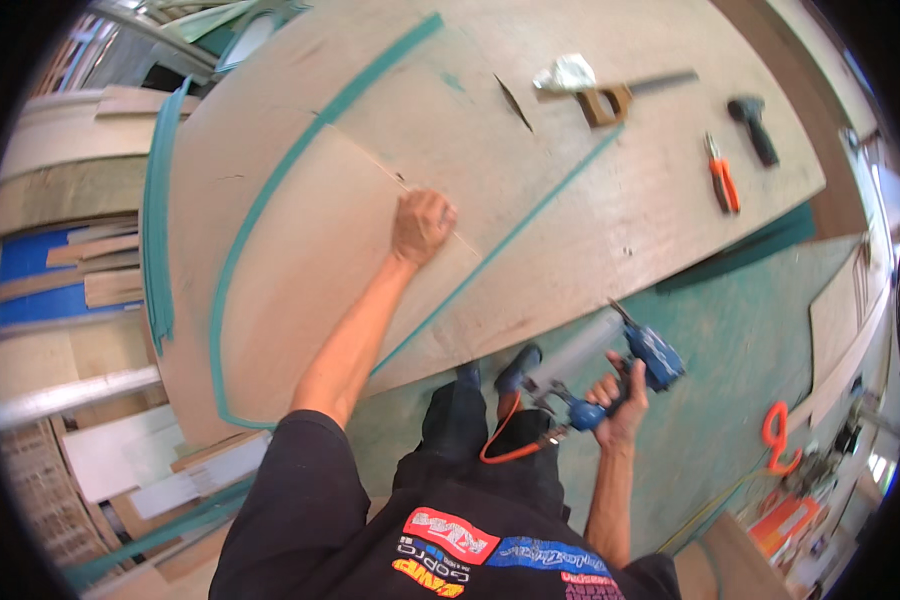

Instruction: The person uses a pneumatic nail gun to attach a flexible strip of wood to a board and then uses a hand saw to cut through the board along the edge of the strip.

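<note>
My left hand (425,225) rests on a large pale wooden panel (530,250), fingers curled under. Whatever those fingers hold, if anything, is hidden. Beside it runs a thin light line (368,157) across the panel, between a wide curved green band (260,205) and a thinner straight green band (510,243). Off the panel's near edge, my right hand (620,405) grips the handle of a blue air nailer (655,357), its nose tilted up toward the panel. An orange hose (515,457) runs from the nailer's handle end.
Toward the panel's far right lie a handsaw (605,103), crumpled clear plastic (567,72), a thin dark pointed piece (513,104), orange-handled pliers (722,175) and a dark pistol-shaped tool (754,130). Wood offcuts (110,260) fill the left side. An orange clamp-like piece (776,438) is at right.
</note>
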`<state>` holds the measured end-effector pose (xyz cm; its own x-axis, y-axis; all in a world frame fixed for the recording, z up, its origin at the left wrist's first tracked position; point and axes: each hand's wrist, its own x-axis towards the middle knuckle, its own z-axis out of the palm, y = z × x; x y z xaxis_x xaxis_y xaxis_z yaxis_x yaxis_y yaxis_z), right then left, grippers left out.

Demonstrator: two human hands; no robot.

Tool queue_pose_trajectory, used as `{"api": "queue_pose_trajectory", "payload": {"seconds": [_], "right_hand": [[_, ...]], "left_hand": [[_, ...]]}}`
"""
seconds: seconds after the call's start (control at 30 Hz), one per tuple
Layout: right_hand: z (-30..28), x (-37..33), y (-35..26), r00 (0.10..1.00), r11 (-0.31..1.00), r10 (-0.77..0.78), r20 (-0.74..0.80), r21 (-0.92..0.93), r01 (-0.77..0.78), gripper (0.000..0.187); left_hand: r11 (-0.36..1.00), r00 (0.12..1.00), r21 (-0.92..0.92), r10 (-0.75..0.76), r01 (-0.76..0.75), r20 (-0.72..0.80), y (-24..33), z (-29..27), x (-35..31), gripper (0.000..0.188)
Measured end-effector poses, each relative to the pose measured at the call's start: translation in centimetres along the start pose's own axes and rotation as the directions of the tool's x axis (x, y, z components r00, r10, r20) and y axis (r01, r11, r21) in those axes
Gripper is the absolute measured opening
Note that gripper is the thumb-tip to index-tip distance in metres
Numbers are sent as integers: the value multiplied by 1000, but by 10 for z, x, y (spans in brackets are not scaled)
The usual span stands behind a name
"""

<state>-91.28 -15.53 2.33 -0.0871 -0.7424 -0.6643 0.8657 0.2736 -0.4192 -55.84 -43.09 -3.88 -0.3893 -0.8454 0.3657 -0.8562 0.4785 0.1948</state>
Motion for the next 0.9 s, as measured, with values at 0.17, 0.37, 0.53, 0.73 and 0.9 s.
{"api": "queue_pose_trajectory", "payload": {"seconds": [0.17, 0.37, 0.53, 0.73, 0.9], "right_hand": [[-43, -29, -88, 985, 964, -173, -22, -207, 164, 56], [-19, -28, -123, 931, 825, -366, 4, -463, 326, 47], [19, 23, -134, 856, 487, -503, 122, -778, 397, 36], [61, 99, -144, 735, -267, -543, 406, -913, 308, 58], [107, 182, -162, 724, -689, -482, 493, -724, 35, 65]], "left_hand": [[946, 984, -272, -168, 176, 56, 100, -43, -37, 29], [947, 941, 16, -321, 322, 109, 129, -23, -75, 23], [945, 949, 109, -314, 309, 36, 144, -25, -86, 23], [817, 777, -257, -573, 516, -261, 132, -131, -189, 30], [214, 20, -226, -767, 950, -641, 40, -171, -301, 27]]}}
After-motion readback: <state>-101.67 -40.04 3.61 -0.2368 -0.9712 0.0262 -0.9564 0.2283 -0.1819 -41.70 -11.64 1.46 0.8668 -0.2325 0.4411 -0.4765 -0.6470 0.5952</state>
